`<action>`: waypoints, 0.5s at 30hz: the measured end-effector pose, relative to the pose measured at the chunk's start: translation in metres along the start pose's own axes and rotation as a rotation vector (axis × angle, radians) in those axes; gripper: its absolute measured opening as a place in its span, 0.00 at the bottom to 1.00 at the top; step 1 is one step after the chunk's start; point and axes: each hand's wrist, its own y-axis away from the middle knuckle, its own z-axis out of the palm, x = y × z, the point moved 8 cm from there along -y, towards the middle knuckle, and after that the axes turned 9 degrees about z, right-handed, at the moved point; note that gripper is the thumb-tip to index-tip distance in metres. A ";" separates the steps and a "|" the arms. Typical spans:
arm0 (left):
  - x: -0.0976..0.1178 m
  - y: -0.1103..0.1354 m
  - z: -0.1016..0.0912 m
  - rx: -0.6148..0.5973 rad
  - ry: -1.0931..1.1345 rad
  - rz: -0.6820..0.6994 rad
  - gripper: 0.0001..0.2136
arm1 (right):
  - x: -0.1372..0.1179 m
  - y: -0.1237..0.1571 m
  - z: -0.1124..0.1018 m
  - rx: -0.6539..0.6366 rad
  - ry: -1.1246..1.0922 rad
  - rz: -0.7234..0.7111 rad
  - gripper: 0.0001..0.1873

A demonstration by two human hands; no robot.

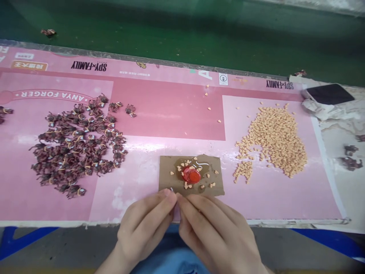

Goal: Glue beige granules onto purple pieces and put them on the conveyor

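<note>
My left hand (146, 224) and my right hand (215, 230) meet at the table's front edge, fingertips pinched close together. A tiny whitish bit shows at the left fingertips; the rest of what they hold is hidden by the fingers. Just beyond them lies a piece of brown cardboard (165, 163) with a wet, shiny patch. On it sit a round red cap-like piece (194, 176) and several tiny beige pieces (212, 185). To the left is a pile of small dark brown figures (76, 140) with yellow and whitish parts. A heap of beige pieces (276, 137) lies to the right.
Pink printed sheeting covers the table (168, 110). A dark-screened phone (329, 94) rests on crumpled white material (313, 106) at the right. A few dark brown pieces (352, 163) lie at the far right, and another (48, 32) on the green surface behind.
</note>
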 end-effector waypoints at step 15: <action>-0.024 -0.035 -0.006 0.037 0.391 -0.156 0.16 | 0.096 0.026 -0.024 0.125 -0.219 0.385 0.09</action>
